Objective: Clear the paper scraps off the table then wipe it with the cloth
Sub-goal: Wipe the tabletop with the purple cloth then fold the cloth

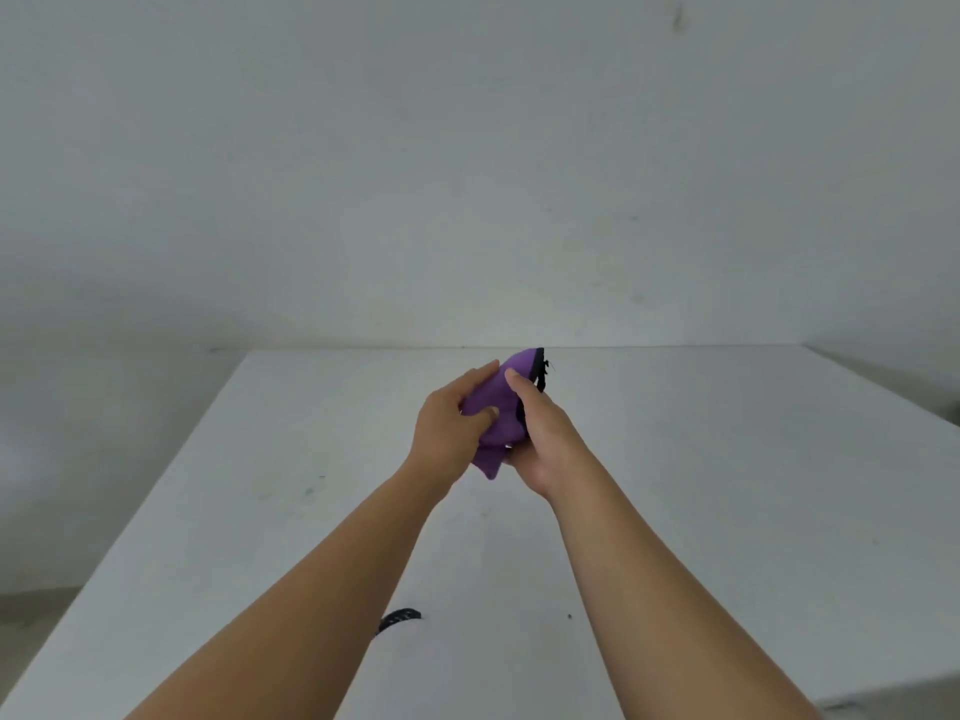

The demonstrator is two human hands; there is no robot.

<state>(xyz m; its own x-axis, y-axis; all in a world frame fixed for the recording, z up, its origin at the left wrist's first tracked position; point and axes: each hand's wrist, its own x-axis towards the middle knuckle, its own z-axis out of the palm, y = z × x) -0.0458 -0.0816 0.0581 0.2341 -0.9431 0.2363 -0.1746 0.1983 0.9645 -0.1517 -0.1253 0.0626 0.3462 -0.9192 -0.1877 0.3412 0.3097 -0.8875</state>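
Observation:
A purple cloth [503, 402] with a black edge is bunched up between both hands, held above the middle of the white table [727, 511]. My left hand [452, 433] grips its left side, thumb pressed into the fabric. My right hand [545, 439] wraps its right side from beneath, fingers along the black hem. One purple corner hangs down below the hands. No paper scraps show on the table.
A small black object [399, 619] lies on the table near the front, partly behind my left forearm. A tiny dark speck [569, 616] sits to its right. A plain white wall stands right behind the table's far edge. Floor shows at the left.

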